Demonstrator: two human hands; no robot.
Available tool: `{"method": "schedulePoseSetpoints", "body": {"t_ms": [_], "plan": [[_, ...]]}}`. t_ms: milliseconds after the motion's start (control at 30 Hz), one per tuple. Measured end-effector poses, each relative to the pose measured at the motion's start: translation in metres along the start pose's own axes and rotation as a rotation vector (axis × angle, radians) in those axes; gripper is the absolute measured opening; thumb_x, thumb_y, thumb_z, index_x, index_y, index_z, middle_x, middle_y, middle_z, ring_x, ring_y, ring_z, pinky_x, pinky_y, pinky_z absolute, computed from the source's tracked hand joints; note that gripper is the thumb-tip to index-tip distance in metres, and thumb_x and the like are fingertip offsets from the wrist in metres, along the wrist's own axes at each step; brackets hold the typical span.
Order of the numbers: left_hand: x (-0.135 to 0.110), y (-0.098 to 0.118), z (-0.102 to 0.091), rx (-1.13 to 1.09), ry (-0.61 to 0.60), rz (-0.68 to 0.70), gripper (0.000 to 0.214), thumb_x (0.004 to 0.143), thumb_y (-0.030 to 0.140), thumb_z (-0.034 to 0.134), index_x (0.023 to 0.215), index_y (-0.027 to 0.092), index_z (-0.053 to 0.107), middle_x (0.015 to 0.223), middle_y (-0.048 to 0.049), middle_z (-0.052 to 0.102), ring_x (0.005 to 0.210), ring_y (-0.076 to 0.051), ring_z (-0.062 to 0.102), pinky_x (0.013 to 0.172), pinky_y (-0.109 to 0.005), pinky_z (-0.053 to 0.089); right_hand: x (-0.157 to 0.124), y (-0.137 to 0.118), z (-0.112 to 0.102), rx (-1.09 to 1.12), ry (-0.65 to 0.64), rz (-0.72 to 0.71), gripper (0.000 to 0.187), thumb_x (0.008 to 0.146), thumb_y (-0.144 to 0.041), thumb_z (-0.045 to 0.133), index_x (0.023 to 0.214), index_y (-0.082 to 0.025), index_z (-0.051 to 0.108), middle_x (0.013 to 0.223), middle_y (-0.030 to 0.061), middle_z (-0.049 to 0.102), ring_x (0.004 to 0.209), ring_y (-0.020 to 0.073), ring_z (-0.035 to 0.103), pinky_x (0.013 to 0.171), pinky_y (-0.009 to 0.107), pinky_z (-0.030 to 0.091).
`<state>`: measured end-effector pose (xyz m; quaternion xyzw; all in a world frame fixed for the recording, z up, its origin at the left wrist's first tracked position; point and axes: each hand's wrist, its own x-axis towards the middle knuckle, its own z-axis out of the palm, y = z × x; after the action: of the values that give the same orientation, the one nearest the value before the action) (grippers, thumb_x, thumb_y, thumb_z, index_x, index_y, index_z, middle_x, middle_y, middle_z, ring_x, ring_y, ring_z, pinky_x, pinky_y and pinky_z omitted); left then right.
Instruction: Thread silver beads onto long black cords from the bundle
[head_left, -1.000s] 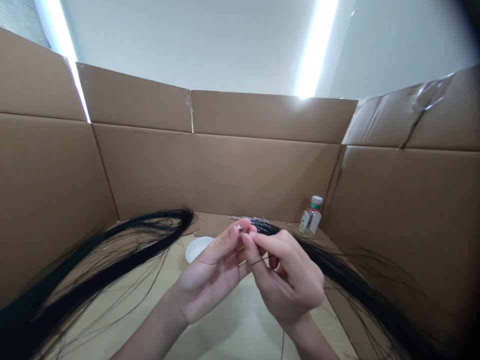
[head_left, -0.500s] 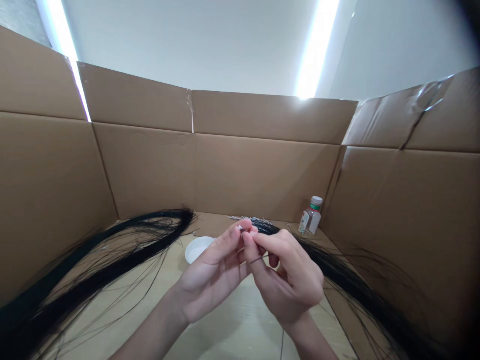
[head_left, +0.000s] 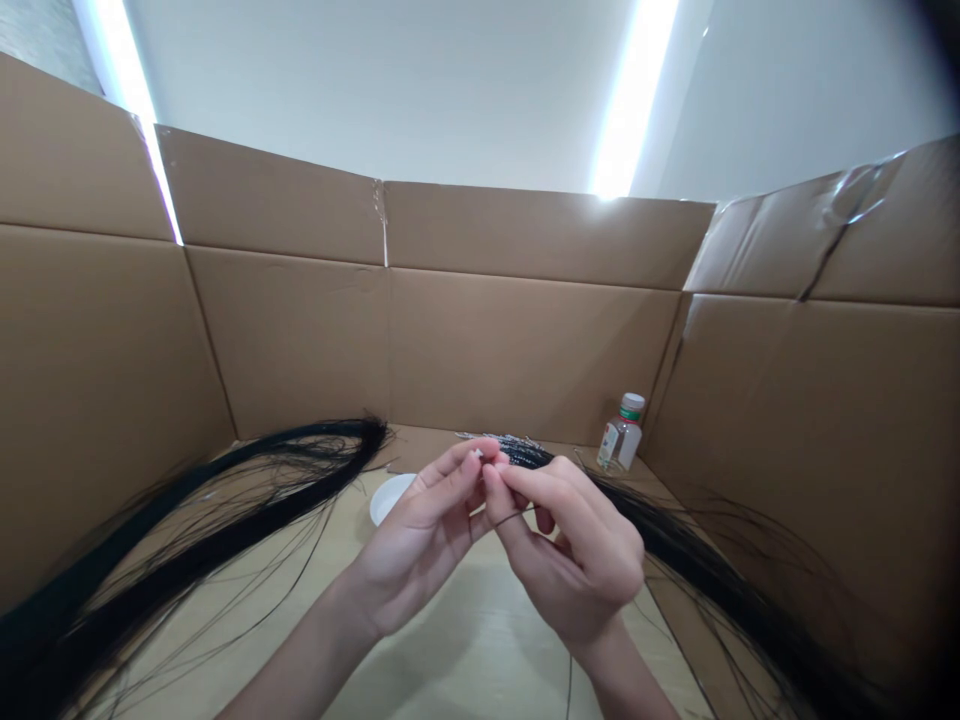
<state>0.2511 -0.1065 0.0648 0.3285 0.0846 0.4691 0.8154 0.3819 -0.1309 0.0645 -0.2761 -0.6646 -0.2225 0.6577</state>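
Note:
My left hand pinches a small white piece between thumb and fingertips, palm turned up. Touching it at the fingertips is my right hand, whose thumb and index finger are closed on a thin black wire. The wire crosses the right thumb, and a length of it hangs below that hand. Fingers hide where wire and white piece come close, so I cannot tell whether they are joined. Behind the hands lies a bundle of black wires with shiny silvery tips.
A white bowl stands behind my left hand, partly hidden. Another black bundle curves along the left side. At the back right is a clear bottle with a white cap. Cardboard walls enclose the pale work surface.
Both hands have shifted very slightly, keeping their pinch. The left hand's lower fingers have curled in a little, and the wire across the right thumb sits slightly lower.

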Motion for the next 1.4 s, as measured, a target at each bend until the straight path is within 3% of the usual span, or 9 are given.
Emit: {"method": "schedulePoseSetpoints", "body": {"t_ms": [367, 733, 867, 1067, 1400], "plan": [[0.005, -0.002, -0.002, 0.010, 0.017, 0.002, 0.019, 0.076, 0.026, 0.091, 0.091, 0.020, 0.082, 0.093, 0.0010, 0.079, 0.086, -0.011, 0.072, 0.079, -0.020, 0.061, 0.000, 0.003, -0.003, 0.086, -0.048, 0.065, 0.019, 0.091, -0.006, 0.068, 0.099, -0.023, 0.070, 0.068, -0.0037, 0.061, 0.054, 0.0104, 0.054, 0.048, 0.023, 0.046], [0.007, -0.004, -0.011, -0.063, -0.031, -0.045, 0.014, 0.083, 0.026, 0.085, 0.095, 0.020, 0.082, 0.099, -0.0011, 0.081, 0.092, -0.013, 0.074, 0.086, -0.022, 0.061, 0.001, 0.006, -0.001, 0.144, -0.124, 0.172, 0.011, 0.091, -0.009, 0.068, 0.087, -0.019, 0.070, 0.064, -0.0048, 0.054, 0.053, 0.0088, 0.044, 0.048, 0.023, 0.037], [0.008, -0.004, -0.011, -0.020, -0.080, -0.025, 0.012, 0.089, 0.028, 0.080, 0.096, 0.019, 0.081, 0.095, -0.0009, 0.080, 0.092, -0.014, 0.074, 0.087, -0.023, 0.061, 0.005, 0.004, -0.004, 0.183, -0.151, 0.253, 0.012, 0.089, -0.009, 0.068, 0.082, -0.018, 0.070, 0.063, -0.0053, 0.055, 0.053, 0.0077, 0.042, 0.048, 0.023, 0.036], [0.012, -0.003, -0.012, 0.108, -0.050, 0.040, 0.014, 0.085, 0.030, 0.084, 0.093, 0.020, 0.081, 0.090, 0.0000, 0.078, 0.089, -0.013, 0.073, 0.083, -0.020, 0.059, 0.007, 0.004, -0.005, 0.251, -0.156, 0.402, 0.012, 0.086, -0.009, 0.069, 0.078, -0.018, 0.071, 0.062, -0.0051, 0.060, 0.049, 0.0063, 0.039, 0.044, 0.021, 0.033], [0.012, 0.001, -0.015, 0.286, 0.017, 0.143, 0.017, 0.081, 0.035, 0.087, 0.095, 0.026, 0.083, 0.103, -0.0001, 0.079, 0.096, -0.014, 0.071, 0.085, -0.020, 0.055, 0.004, 0.003, -0.006, 0.261, -0.168, 0.434, 0.008, 0.091, -0.017, 0.070, 0.084, -0.021, 0.075, 0.064, -0.0037, 0.063, 0.048, 0.0076, 0.042, 0.045, 0.023, 0.035]]}}
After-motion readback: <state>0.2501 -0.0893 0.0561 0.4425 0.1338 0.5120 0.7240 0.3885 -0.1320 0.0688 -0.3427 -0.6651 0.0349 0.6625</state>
